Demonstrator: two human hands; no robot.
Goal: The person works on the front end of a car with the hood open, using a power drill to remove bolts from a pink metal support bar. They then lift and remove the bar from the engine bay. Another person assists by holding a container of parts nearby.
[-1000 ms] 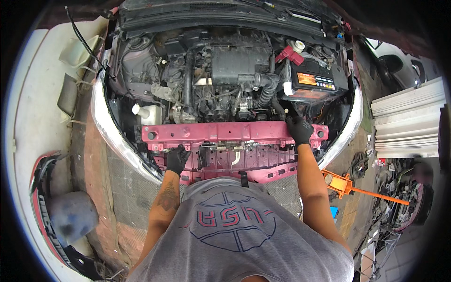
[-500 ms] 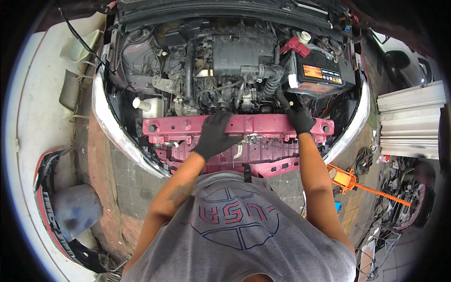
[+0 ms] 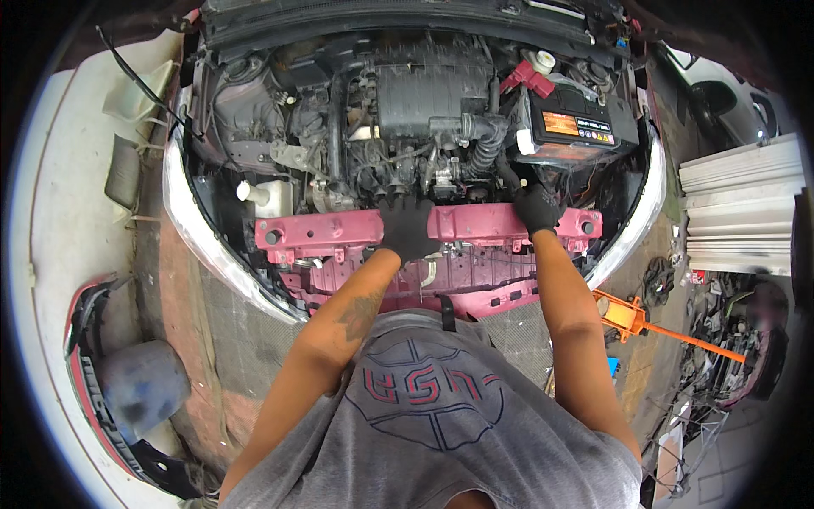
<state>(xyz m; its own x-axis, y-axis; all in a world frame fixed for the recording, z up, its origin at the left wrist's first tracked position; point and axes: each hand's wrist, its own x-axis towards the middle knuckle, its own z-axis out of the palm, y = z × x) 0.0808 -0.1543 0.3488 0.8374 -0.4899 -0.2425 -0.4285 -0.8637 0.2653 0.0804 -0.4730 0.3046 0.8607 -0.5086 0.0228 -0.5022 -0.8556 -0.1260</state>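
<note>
A red radiator support crossbar [image 3: 475,222] spans the front of the open engine bay. My left hand [image 3: 407,227], in a black glove, lies over its middle, fingers stretched forward across the top to its far edge. Farther right, my right hand [image 3: 537,210], gloved too, grips the bar, its fingers bent over the far edge and partly hidden. Just beyond that hand sit a small pale cap [image 3: 523,182] and the black car battery [image 3: 577,127]. The dark engine cover [image 3: 434,93] lies beyond my left hand.
A ribbed intake hose [image 3: 486,159] runs left of the battery. A white-capped reservoir [image 3: 270,198] stands at the left of the bay. Headlights [image 3: 191,220] flank both sides. An orange floor jack [image 3: 626,317] lies on the right floor, a loose bumper [image 3: 93,399] at left.
My left hand has shifted right along the crossbar and turned, so its fingers point straight forward. My right hand has moved slightly left and stays at the bar.
</note>
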